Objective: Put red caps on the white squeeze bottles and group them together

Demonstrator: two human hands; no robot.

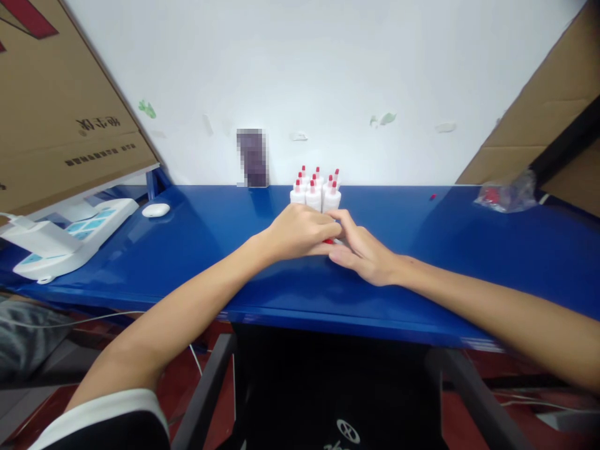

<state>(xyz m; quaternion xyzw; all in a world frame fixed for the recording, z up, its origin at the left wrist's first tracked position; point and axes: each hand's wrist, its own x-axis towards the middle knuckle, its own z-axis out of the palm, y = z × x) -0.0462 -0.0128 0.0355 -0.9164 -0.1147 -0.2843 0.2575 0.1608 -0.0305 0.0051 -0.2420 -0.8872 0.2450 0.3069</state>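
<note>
My left hand [302, 231] and my right hand [368, 253] meet just above the blue table, with fingers closed and overlapping. Between them shows a small red and white piece [329, 241], mostly hidden by the fingers; its full shape cannot be made out. Directly behind my hands stands a tight cluster of white squeeze bottles [313, 199], upright, each with a pointed nozzle and a red tip. My left hand covers the lower part of the front bottles.
The blue table [210, 250] meets a white wall. At left are a power strip [94, 225] with a plugged-in charger and a white oval case [156, 210]. A pixelated dark object [253, 157] leans on the wall. At right lie a red cap [432, 197] and a clear plastic bag [509, 192].
</note>
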